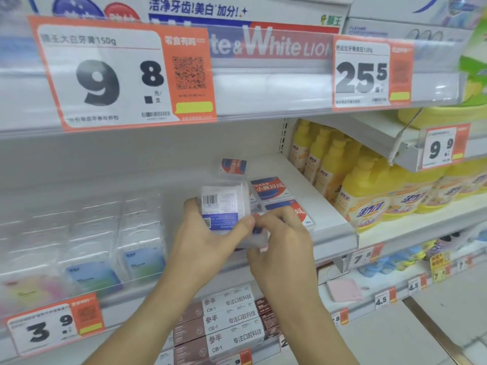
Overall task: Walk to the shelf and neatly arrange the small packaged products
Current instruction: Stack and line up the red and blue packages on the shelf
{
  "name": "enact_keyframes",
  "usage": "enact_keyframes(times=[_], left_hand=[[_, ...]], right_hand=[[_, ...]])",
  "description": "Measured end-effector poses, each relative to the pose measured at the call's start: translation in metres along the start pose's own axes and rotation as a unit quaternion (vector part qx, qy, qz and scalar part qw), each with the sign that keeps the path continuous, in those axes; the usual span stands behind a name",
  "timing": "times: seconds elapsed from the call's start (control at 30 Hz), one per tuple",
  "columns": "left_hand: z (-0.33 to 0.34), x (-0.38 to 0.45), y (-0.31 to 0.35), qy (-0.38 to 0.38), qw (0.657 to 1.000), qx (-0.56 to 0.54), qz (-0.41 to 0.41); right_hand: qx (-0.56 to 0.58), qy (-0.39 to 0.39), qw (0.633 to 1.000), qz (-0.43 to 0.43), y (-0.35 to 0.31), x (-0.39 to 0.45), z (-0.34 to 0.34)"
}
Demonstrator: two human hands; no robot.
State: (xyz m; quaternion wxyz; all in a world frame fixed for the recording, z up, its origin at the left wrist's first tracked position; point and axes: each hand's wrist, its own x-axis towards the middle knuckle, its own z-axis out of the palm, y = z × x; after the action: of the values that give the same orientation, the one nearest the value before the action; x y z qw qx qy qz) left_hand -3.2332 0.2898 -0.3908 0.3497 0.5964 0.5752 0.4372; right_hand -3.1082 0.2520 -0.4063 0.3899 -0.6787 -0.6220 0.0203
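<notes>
The left hand (210,233) has its grip around a small clear box (224,206) (barcode side up), held just above the shelf (334,230). The right hand (279,233) pinches its lower corner. More little boxes (268,189) lie just behind.

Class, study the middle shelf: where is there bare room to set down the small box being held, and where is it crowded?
Bare shelf lies between the clear packs on the left and the red-and-blue boxes, behind the left hand. Another patch runs behind those boxes. It is crowded under the right hand and among the yellow bottles.
</notes>
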Motion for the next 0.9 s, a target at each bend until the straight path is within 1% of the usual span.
enact_keyframes(times=[0.07, 0.1, 0.13, 0.17, 0.23, 0.37, 0.43, 0.5, 0.63, 0.7, 0.77, 0.8, 0.83, 0.87, 0.9], left_hand=[[0.001, 0.001, 0.004, 0.003, 1.000, -0.016, 0.004], [0.002, 0.001, 0.005, 0.010, 1.000, -0.020, 0.006], [0.003, 0.001, 0.006, 0.020, 0.999, -0.024, 0.008], [0.004, 0.000, 0.005, 0.032, 0.999, -0.030, 0.012], [0.006, -0.002, 0.004, 0.050, 0.998, -0.044, 0.017], [0.008, -0.005, 0.006, 0.056, 0.996, -0.065, 0.020], [0.008, -0.006, 0.007, 0.058, 0.995, -0.074, 0.022], [0.008, -0.006, 0.007, 0.062, 0.995, -0.079, 0.023], [0.011, -0.007, 0.004, 0.061, 0.993, -0.097, 0.019], [0.013, -0.006, 0.002, 0.049, 0.993, -0.102, 0.016], [0.015, -0.004, -0.001, 0.043, 0.995, -0.092, 0.020], [0.016, -0.003, -0.003, 0.042, 0.995, -0.085, 0.023], [0.018, -0.002, -0.004, 0.038, 0.996, -0.075, 0.030], [0.020, -0.001, -0.003, 0.029, 0.997, -0.065, 0.042], [0.023, -0.001, -0.002, 0.015, 0.997, -0.052, 0.059]], right_hand=[[-0.026, 0.089, 0.995, -0.023, -0.002, 0.000, 0.003], [-0.037, 0.118, 0.992, -0.029, -0.002, -0.001, 0.006], [-0.042, 0.127, 0.991, -0.027, -0.001, 0.000, 0.009], [-0.044, 0.117, 0.992, -0.021, -0.001, 0.000, 0.013], [-0.052, 0.074, 0.996, -0.011, 0.001, -0.001, 0.019], [-0.038, -0.030, 0.998, -0.032, 0.004, -0.003, 0.024], [-0.063, -0.033, 0.996, -0.047, 0.005, -0.004, 0.026], [-0.080, -0.030, 0.996, -0.035, 0.007, -0.003, 0.026], [-0.011, -0.078, 0.996, -0.031, 0.014, 0.002, 0.020], [0.000, -0.066, 0.997, -0.042, 0.018, 0.005, 0.010], [0.008, -0.047, 0.996, -0.073, 0.021, 0.008, -0.006], [0.052, -0.049, 0.995, -0.075, 0.021, 0.009, -0.014], [0.130, -0.061, 0.988, -0.054, 0.020, 0.010, -0.022], [0.231, -0.079, 0.970, -0.019, 0.017, 0.012, -0.027], [0.321, -0.098, 0.942, 0.017, 0.014, 0.014, -0.030]])
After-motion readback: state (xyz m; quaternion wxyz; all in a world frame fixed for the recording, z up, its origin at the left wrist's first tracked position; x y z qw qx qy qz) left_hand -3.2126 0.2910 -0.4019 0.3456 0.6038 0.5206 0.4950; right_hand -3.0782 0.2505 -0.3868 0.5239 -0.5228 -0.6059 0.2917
